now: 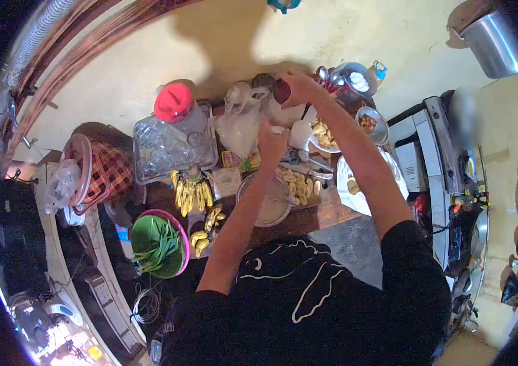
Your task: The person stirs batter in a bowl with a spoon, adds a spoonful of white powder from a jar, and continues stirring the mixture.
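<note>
My right hand (300, 89) is closed on a dark red, round, lid-like thing (282, 91) at the back of the table, by the wall. Lower and to the left, the fingers of my left hand (272, 145) are curled, with a small white patch showing at their tips; I cannot tell what it is. That hand is beside a white plastic bag (239, 125) and a white cup (300, 135). Under my left forearm stands a bowl (240, 194) of pale liquid. Sliced bananas (298, 185) lie to its right, with a knife (314, 161) behind them.
Banana bunches (193, 194) lie left of the bowl. Behind them are a tray of glasses (143, 177) and a red-lidded container (175, 104). To the right stand a plate of pale pieces (323, 135) and a metal bowl (381, 131). A green basin (143, 235) holds leafy greens.
</note>
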A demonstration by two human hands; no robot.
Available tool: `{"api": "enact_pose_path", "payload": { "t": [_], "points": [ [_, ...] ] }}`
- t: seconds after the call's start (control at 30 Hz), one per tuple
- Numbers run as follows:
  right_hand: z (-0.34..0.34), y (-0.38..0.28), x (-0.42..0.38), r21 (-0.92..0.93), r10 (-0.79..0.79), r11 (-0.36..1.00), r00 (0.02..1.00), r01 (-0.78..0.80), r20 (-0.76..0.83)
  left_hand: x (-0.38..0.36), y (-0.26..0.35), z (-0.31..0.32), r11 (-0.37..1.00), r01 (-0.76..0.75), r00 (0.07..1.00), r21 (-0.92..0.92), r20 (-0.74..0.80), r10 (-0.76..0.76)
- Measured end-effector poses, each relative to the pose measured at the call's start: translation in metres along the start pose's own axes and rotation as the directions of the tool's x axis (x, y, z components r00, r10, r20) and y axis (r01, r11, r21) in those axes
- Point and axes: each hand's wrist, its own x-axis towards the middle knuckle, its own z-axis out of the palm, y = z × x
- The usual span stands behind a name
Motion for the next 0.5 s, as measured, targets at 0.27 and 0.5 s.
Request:
{"api": "enact_pose_path", "payload": {
  "t": [0.27, 0.5],
  "points": [
    [-0.008, -0.001, 0.004, 0.023, 0.014, 1.0, 0.991, -0.017, 0.133, 0.06, -0.022, 0.025, 0.988, 0.05, 0.997, 0.143, 0.049, -0.058],
    [-0.008, -0.005, 0.008, 0.064, 0.07, 0.995, 0.991, -0.078, 0.118, 0.065, -0.046, 0.051, 0.984, -0.047, 0.998, 0.172, -0.023, 0.052]
  ]
}}
